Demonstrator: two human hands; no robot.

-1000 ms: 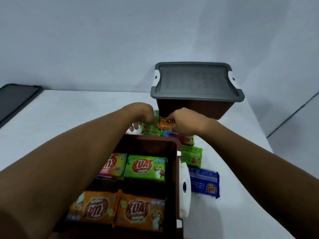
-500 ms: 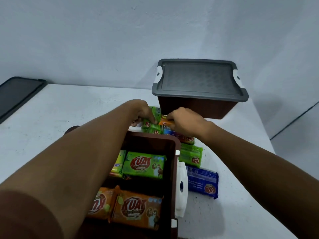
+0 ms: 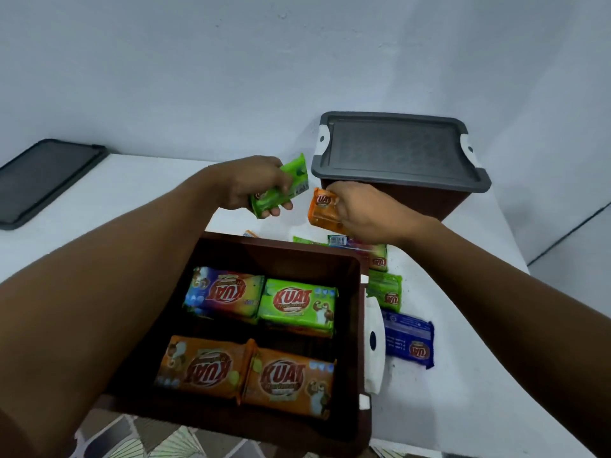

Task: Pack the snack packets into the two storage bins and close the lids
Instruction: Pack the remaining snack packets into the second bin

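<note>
While the left hand [image 3: 254, 183] grips a green packet [image 3: 281, 190] and the right hand [image 3: 363, 209] pinches an orange packet [image 3: 322, 209], both hover just beyond the open bin [image 3: 281, 249]. It's packing time: next they should draw back and lay them inside.

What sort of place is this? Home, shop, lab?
Likely a home or plain staging room: white tabletop against a bare pale wall, open brown plastic storage bin, second brown bin under a grey lid.
</note>
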